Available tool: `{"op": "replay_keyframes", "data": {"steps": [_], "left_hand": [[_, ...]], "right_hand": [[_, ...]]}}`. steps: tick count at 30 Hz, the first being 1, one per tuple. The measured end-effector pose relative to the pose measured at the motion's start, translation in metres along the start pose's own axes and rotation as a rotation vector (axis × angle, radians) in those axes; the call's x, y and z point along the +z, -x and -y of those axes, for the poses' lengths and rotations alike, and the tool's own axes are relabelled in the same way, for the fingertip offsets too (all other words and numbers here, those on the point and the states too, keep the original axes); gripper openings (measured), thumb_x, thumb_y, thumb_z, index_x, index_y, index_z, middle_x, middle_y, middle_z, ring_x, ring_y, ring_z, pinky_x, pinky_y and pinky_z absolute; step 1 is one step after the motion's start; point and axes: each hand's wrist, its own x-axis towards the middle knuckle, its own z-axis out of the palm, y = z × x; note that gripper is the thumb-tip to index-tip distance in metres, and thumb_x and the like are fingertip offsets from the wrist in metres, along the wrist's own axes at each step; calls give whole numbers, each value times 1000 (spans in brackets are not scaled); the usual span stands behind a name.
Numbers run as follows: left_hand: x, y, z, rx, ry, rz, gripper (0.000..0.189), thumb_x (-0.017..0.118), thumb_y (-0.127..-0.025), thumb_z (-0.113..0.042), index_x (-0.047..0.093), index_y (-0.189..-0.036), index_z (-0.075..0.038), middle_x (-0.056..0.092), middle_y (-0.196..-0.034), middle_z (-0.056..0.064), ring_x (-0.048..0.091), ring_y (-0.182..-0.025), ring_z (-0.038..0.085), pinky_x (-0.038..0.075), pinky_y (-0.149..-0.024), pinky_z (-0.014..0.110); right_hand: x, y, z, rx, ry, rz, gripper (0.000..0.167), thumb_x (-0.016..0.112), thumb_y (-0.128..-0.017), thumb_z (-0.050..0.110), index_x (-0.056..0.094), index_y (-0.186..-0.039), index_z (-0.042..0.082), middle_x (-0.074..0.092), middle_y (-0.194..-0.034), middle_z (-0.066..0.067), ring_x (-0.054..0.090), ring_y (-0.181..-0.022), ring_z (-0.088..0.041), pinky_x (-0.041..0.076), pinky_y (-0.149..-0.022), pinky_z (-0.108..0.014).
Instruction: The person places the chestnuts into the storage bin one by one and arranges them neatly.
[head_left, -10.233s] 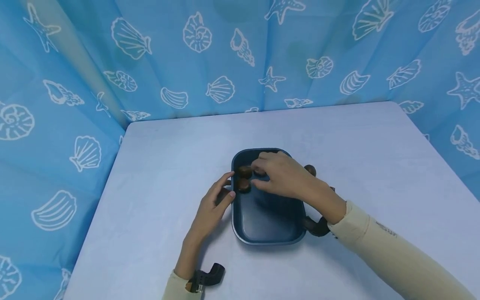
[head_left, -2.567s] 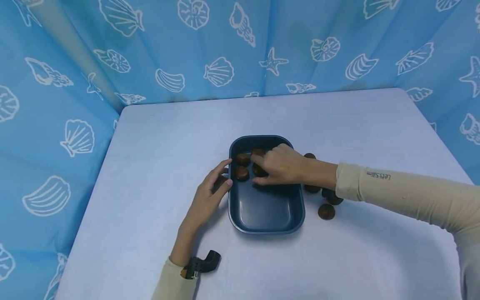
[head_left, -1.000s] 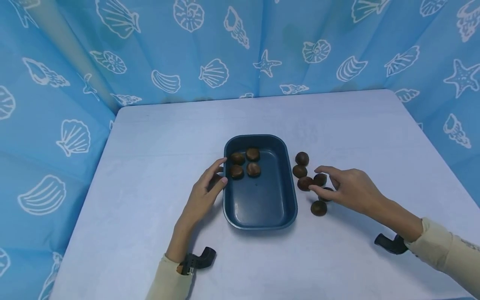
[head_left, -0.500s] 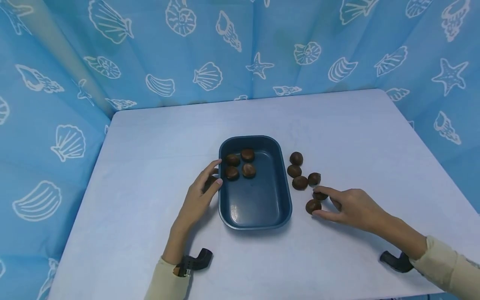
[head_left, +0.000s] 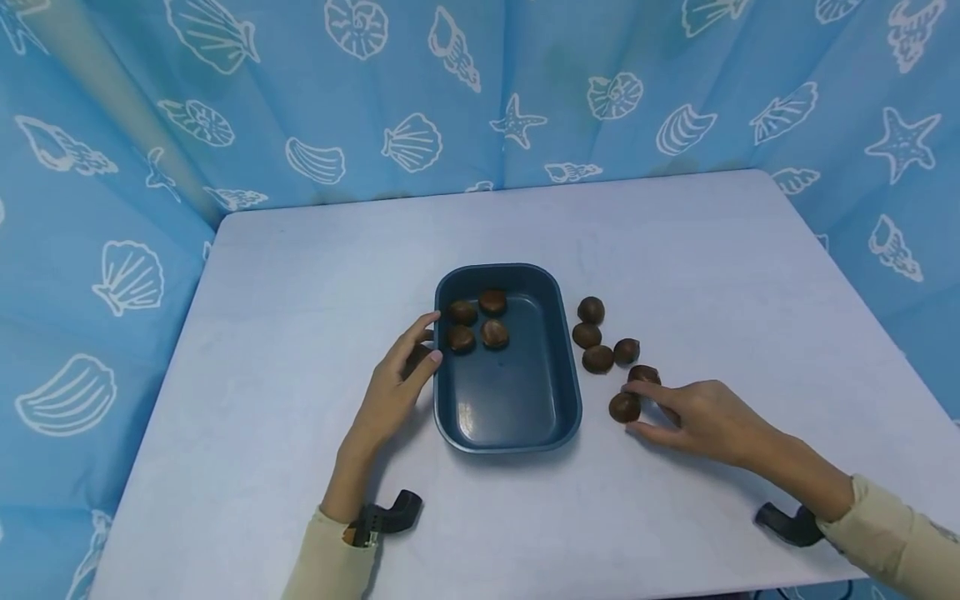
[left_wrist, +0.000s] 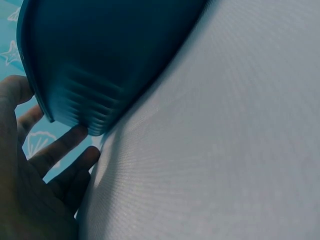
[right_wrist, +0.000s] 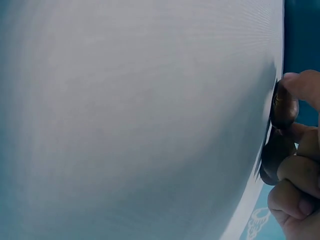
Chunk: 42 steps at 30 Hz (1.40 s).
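Note:
A dark blue rectangular tray [head_left: 506, 417] stands on the white table. Inside it, at the far left, several brown chestnuts [head_left: 495, 334] lie in two short rows. My left hand [head_left: 393, 387] rests against the tray's left side, fingertips at the rim; in the left wrist view its fingers [left_wrist: 60, 147] reach along the outer wall. To the right of the tray my right hand [head_left: 705, 417] pinches the nearest loose chestnut [head_left: 625, 407] between thumb and index finger. Another chestnut [right_wrist: 276, 157] lies right beside it, partly behind the fingers.
More loose chestnuts [head_left: 597, 359] form a crooked line along the tray's right side. The white-covered table [head_left: 315, 283] ends at a blue shell-patterned curtain [head_left: 450, 92] at the back and sides. Each wrist carries a black camera mount [head_left: 397, 511].
A fourth chestnut has been set down in the tray. My right hand has left the tray, moved over the loose chestnuts and taken hold of the nearest one. The left hand stays at the tray.

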Motion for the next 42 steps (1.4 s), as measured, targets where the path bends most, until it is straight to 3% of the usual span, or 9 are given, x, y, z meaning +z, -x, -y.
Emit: {"op": "replay_keyframes", "data": {"steps": [8,12,15,19,29,35,42], "left_hand": [[-1,-1,-2,1,27,6,52,55,-104,-30,39,-153,-36,53,-140,9,59,-118,27,46,-99,49],[-5,4,-25,-5,29,22,52,54,-104,-23,40,-154,-24,53,-140,15,59,-116,29,46,-100,49],[-4,4,-23,3,28,19,51,54,-105,-27,40,-154,-27,54,-139,12,60,-115,26,46,-100,47],[0,-1,1,11,17,9,51,54,-103,-40,39,-152,-39,54,-138,2,60,-115,20,47,-99,45],[0,0,2,11,6,4,50,55,-104,-37,40,-151,-43,54,-136,1,59,-114,19,47,-99,44],[-1,0,2,26,4,6,50,53,-103,-44,39,-150,-46,54,-135,1,59,-112,18,47,-99,44],[-3,-1,2,30,2,8,51,54,-103,-42,40,-151,-41,54,-136,1,59,-112,18,46,-100,44]], "right_hand": [[4,-2,1,18,-13,33,41,85,-78,32,70,-113,15,24,-55,21,20,-48,7,21,-44,-17],[5,-3,2,9,-21,10,39,85,-78,34,70,-109,16,25,-56,21,21,-49,7,22,-44,-17],[3,-3,3,25,-19,1,41,86,-76,34,70,-109,16,25,-56,21,22,-48,6,22,-43,-17],[0,-6,5,50,-26,1,42,87,-74,32,70,-109,17,27,-57,20,23,-48,5,23,-43,-18],[-19,-31,6,-54,-64,-27,39,85,-75,23,67,-107,12,30,-58,21,23,-48,8,26,-41,-16],[-32,-42,9,-28,-75,-41,34,83,-80,29,68,-108,15,29,-57,22,23,-47,8,26,-41,-17],[-40,-54,16,0,-107,-19,43,87,-75,19,69,-114,17,29,-58,23,24,-47,7,27,-42,-19]]}}
